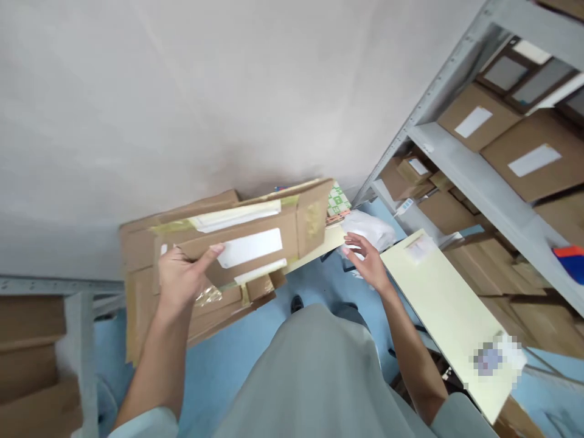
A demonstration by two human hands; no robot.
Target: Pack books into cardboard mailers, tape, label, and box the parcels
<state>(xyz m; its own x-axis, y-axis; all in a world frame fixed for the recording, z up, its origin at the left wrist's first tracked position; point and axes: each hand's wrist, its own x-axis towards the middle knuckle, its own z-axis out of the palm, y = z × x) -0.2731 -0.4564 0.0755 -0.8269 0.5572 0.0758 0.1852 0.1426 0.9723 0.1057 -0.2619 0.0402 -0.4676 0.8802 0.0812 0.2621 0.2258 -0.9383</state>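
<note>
Facing a pale wall (255,85) — blue floor (214,365) below, cardboard (241,229) in left hand (182,274)

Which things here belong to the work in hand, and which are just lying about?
In use:
white-labelled folded brown cardboard, held in the left hand

Apparently just lying about:
crumpled white plastic
white-labelled brown cardboard boxes on grey metal shelving

A single head-worn camera looks forward and steeply down past the wearer's shirt front (292,377) to the blue floor (210,377), facing a pale wall (228,91), with the left hand (180,277) and right hand (370,266) at close range and metal shelving (465,173) slanting along the right.
</note>
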